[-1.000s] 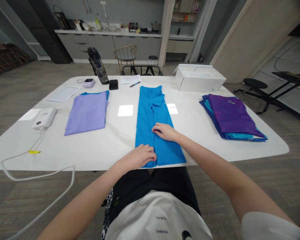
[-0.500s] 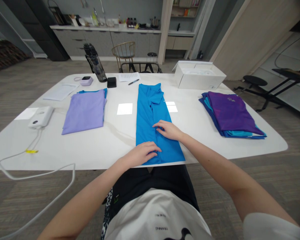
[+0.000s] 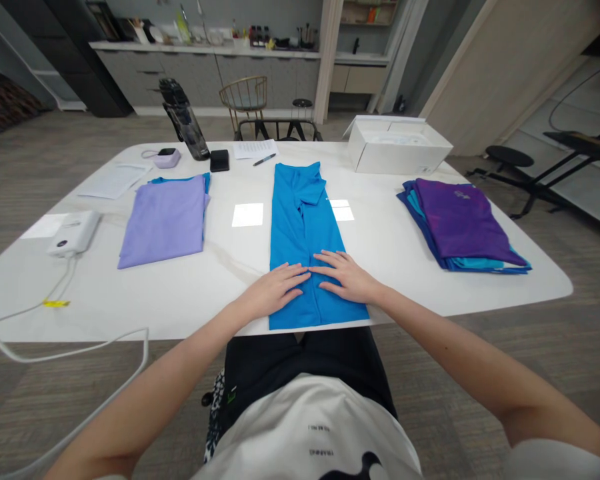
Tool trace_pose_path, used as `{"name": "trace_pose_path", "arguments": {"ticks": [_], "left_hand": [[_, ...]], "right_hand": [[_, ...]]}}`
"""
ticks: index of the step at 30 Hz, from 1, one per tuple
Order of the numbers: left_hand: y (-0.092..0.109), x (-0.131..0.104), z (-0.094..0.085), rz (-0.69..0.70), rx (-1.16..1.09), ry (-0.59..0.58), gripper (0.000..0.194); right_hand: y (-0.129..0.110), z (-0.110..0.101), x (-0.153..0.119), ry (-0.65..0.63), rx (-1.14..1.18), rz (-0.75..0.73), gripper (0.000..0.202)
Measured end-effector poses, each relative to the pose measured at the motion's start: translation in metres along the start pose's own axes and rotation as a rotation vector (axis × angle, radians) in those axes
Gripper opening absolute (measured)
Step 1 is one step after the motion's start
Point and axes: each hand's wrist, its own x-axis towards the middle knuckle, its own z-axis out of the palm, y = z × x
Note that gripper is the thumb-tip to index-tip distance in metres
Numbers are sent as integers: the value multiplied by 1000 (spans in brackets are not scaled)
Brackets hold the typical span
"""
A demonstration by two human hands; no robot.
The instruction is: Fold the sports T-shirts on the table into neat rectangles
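Hands, left (image 3: 275, 289) and right (image 3: 347, 277), lay fingers spread on your blue garment (image 3: 297, 230); purple stack (image 3: 465, 223) sat right of it.

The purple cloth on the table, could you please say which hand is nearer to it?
Right. The right hand is on the blue shirt, left of the purple cloth; the left hand is on that shirt too, but farther away.

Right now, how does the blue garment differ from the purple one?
The blue garment is long and narrow; the purple garment is squarer. The left hand and right hand rest on the blue garment; neither touches the purple garment. The blue garment lies directly on the table; the purple garment tops a pile. Both lie flat.
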Motion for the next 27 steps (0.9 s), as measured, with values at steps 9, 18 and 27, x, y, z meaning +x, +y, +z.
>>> {"name": "trace_pose_path", "arguments": {"ticks": [9, 18, 27], "left_hand": [[19, 0, 20, -85, 241, -60, 72], [17, 1, 21, -56, 159, -32, 71], [-1, -18, -11, -28, -213, -3, 38]], "right_hand": [[-6, 18, -20, -60, -91, 81, 64], [-10, 17, -19, -23, -69, 82, 55], [2, 4, -42, 104, 243, 157, 30]]}}
